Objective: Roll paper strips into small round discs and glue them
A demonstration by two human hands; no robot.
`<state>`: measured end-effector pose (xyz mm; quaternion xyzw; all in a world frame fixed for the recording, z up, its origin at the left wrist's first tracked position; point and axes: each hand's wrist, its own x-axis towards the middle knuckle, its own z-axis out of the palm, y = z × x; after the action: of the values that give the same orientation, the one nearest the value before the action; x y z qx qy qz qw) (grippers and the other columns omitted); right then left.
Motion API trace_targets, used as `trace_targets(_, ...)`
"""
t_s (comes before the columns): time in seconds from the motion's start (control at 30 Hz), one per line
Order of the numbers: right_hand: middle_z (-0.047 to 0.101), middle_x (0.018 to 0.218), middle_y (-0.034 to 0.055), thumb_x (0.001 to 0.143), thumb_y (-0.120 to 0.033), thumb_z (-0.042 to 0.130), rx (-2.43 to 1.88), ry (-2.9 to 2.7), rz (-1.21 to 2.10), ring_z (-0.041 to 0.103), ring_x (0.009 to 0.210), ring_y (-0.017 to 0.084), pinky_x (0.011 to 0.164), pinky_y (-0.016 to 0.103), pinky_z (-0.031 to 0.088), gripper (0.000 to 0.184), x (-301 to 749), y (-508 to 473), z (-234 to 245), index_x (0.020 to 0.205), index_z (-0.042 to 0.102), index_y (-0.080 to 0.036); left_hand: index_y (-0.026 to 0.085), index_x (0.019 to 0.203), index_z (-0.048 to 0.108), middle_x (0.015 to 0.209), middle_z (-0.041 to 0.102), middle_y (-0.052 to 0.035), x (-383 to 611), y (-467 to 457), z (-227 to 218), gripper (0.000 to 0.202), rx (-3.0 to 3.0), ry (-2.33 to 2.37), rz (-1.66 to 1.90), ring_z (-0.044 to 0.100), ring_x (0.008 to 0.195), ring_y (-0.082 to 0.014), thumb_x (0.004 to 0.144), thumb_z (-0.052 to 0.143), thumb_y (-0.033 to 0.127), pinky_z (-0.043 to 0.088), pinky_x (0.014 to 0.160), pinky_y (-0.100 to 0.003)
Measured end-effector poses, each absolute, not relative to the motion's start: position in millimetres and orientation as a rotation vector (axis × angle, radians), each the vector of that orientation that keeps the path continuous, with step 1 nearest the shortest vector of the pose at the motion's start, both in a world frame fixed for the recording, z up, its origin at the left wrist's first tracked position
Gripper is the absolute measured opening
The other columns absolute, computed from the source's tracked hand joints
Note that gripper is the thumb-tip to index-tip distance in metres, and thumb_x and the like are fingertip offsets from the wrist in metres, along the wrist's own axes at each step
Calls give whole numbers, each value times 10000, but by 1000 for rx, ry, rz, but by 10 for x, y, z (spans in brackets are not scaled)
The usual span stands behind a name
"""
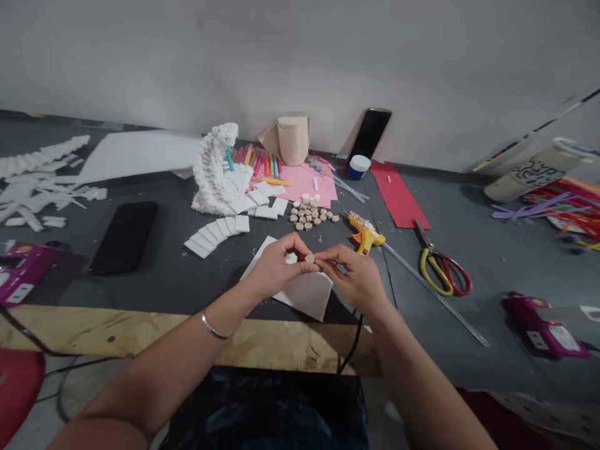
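My left hand (pixel 280 265) pinches a small round brown disc (pixel 310 258) between thumb and fingertips. From the other side, the closed fingertips of my right hand (pixel 355 276) meet the disc's edge; whether they grip it or another small piece cannot be made out. Below both hands lies a white sheet folded or box-like in shape (pixel 307 294), partly covered by them. Just beyond is a cluster of similar brown discs (pixel 307 215). A yellow glue gun (pixel 370 236) rests right of the discs, a clear glue stick running from its back.
White tiles (pixel 218 232) fan out at left, near a fluffy white arch (pixel 215 172) and a black phone (pixel 124 237). Pink paper (pixel 323 187) with crayons lies behind. Scissors (pixel 440 265), red paper (pixel 398 194) and a purple power strip (pixel 546 325) sit at right.
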<state>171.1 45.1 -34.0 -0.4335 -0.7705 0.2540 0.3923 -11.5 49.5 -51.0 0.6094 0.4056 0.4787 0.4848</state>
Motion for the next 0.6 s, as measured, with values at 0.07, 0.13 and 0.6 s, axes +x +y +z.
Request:
trace_targets(0.07, 740, 777, 23, 850, -285, 618, -1095, -1949, 684, 685, 692, 153, 601, 229, 502, 102, 1719, 457, -352, 854, 700, -225, 164, 737, 586, 706, 582, 16, -117, 499, -512, 330, 1455, 956, 1136, 514, 678, -112, 638, 831, 363, 398, 651, -246)
trace_targets(0.13, 744, 792, 26, 853, -303, 618, -1113, -1952, 721, 692, 710, 160, 618, 237, 507, 110, 1727, 464, -359, 852, 700, -230, 165, 728, 560, 695, 571, 22, -109, 497, -505, 354, 1414, 951, 1116, 494, 661, -105, 627, 834, 365, 378, 628, -238)
trace_targets(0.6, 717, 751, 20, 840, -361, 631, -1149, -1766, 1041, 672, 681, 147, 644, 261, 508, 157, 1717, 504, -390, 857, 626, -204, 158, 854, 623, 843, 678, -41, -168, 511, -395, 242, 1533, 959, 1036, 631, 813, -144, 785, 708, 374, 487, 761, -282)
